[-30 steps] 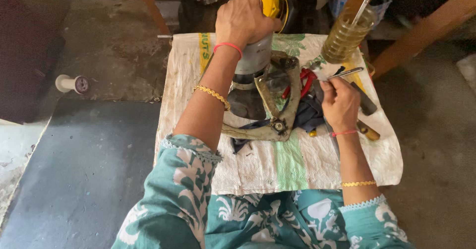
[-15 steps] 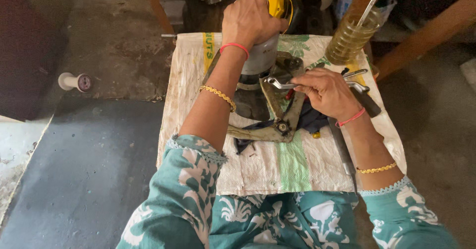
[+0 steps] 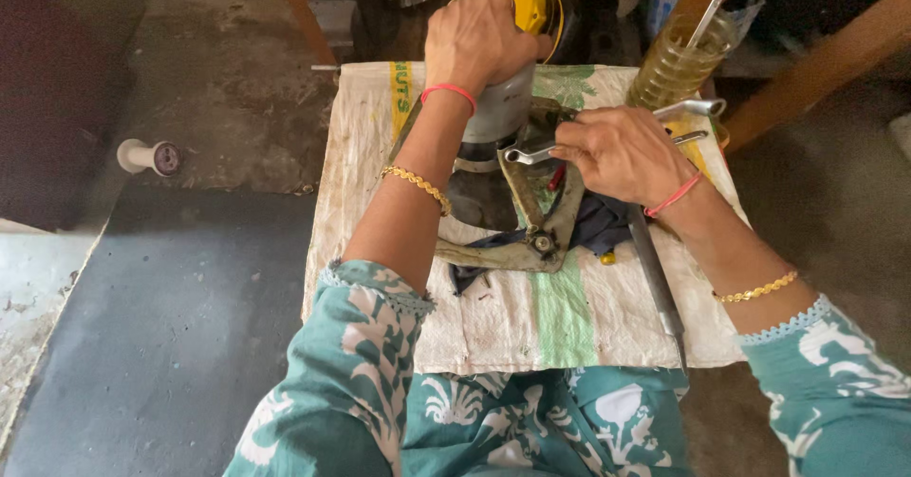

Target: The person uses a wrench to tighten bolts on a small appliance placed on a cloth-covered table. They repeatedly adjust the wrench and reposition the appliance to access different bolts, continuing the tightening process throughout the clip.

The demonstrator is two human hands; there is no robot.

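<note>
Gripping yellow-topped grey tool body [image 3: 498,107]: left hand [image 3: 479,40] | right hand [image 3: 622,154] clenching slim steel spanner [image 3: 531,154], apparently

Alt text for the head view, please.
A person's left hand grips the top of a grey and yellow power tool standing on a woven sack, while the right hand holds a small wrench against it. A jar of yellowish liquid stands behind.
</note>
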